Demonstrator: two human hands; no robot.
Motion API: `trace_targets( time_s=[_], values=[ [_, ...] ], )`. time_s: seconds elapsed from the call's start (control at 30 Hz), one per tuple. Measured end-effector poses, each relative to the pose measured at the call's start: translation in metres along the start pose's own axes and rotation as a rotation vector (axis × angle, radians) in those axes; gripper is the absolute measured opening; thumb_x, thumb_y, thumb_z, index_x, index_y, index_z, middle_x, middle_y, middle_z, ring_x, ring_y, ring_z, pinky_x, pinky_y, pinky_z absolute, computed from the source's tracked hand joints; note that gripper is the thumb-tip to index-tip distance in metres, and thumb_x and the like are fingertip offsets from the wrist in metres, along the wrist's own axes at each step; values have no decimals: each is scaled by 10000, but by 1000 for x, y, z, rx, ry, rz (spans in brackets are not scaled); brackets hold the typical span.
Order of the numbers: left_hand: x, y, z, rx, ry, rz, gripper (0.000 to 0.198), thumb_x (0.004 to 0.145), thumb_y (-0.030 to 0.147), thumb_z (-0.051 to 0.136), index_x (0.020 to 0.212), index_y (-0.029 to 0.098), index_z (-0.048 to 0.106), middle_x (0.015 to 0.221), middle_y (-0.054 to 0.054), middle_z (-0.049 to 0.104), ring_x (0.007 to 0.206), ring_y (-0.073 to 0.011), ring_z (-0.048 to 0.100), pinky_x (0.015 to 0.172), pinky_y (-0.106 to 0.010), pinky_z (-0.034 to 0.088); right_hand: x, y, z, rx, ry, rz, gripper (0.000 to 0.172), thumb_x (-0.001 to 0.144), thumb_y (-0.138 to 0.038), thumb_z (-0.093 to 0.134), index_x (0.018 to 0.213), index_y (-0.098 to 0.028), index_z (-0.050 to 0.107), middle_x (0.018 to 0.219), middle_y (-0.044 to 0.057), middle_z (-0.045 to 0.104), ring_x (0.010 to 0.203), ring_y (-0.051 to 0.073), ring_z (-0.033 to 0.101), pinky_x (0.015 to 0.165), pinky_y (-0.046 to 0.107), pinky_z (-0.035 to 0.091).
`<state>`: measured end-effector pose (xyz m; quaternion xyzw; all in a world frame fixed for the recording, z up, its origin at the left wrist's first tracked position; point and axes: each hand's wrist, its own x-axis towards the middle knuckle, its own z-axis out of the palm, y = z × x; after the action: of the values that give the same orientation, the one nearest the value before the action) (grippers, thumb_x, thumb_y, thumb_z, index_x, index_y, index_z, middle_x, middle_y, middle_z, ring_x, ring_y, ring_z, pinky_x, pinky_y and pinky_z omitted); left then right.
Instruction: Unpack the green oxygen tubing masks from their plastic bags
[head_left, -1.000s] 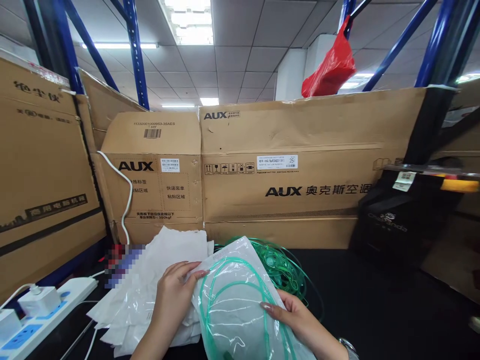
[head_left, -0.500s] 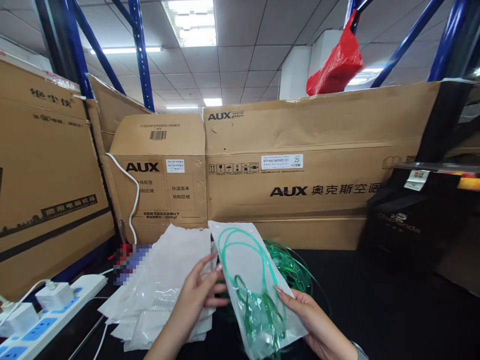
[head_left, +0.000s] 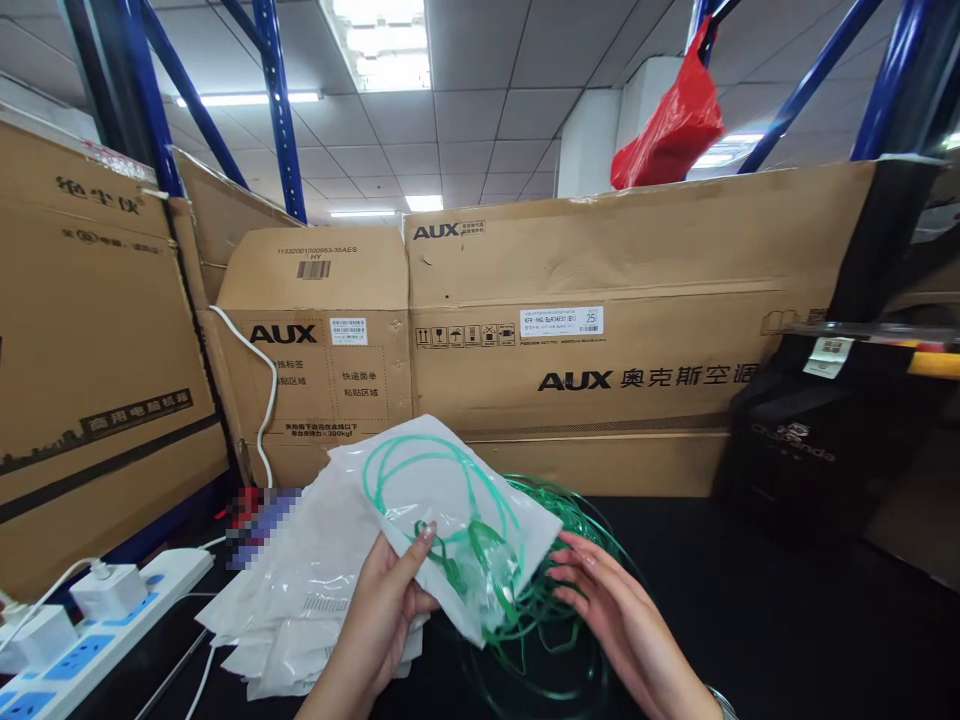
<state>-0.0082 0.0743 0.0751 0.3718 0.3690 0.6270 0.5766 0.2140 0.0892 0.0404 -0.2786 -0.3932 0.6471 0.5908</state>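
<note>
Left hand point(head_left: 386, 612) pinches one bag of green tubing point(head_left: 431, 478), held up between one pile of white bags point(head_left: 300, 575) and one green tangle point(head_left: 581, 520). Right hand point(head_left: 619, 620): fingers loosely spread beside it; I can't tell if they touch.

one head-worn view, facing forward over black table point(head_left: 787, 620) toward cartons point(head_left: 637, 260), near.

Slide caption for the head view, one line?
Left hand holds a clear-fronted pouch of green tubing; right hand open beside it, a green tangle behind.
</note>
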Motion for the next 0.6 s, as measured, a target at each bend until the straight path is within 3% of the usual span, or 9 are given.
trace_targets(
  time_s=[0.1, 0.2, 0.33, 0.47, 0.6],
  values=[
    [2, 0, 2, -45, 95, 68, 378, 727, 298, 649, 1060, 231, 481, 1017, -23, 612, 769, -149, 640, 583, -249, 548, -6, -3, 6, -70, -71, 43, 294, 737, -323, 664, 998, -187, 653, 927, 71, 637, 854, 176, 576, 766, 276, 455],
    [0, -7, 7, -8, 44, 47, 403, 718, 326, 655, 1061, 220, 473, 974, -27, 629, 750, -156, 642, 611, -279, 547, -10, 4, 11, -75, -172, 138, 314, 744, -309, 665, 1036, -198, 639, 945, 73, 628, 872, 176, 573, 778, 291, 449],
    [-1, -21, 10, 56, 0, -21, 459, 641, 379, 709, 996, 184, 494, 848, -28, 660, 684, -171, 645, 578, -302, 544, -8, 17, 9, -82, -136, 121, 427, 679, -318, 721, 1086, -250, 609, 884, 35, 626, 807, 166, 583, 780, 320, 452],
    [0, -32, 10, 85, -54, -57, 478, 622, 386, 724, 981, 191, 475, 887, -39, 659, 728, -192, 650, 572, -291, 540, -4, 16, 4, -234, -113, 27, 474, 668, -337, 714, 1117, -237, 598, 1129, 86, 583, 1010, 239, 533, 928, 388, 366],
    [-3, -40, 14, 63, -92, -74, 510, 647, 372, 712, 1030, 208, 418, 957, -49, 636, 770, -181, 637, 584, -279, 542, -3, 14, -3, -338, -212, -33, 501, 654, -230, 694, 1138, -291, 577, 1380, 38, 354, 1224, 271, 354, 994, 404, 286]
  ],
)
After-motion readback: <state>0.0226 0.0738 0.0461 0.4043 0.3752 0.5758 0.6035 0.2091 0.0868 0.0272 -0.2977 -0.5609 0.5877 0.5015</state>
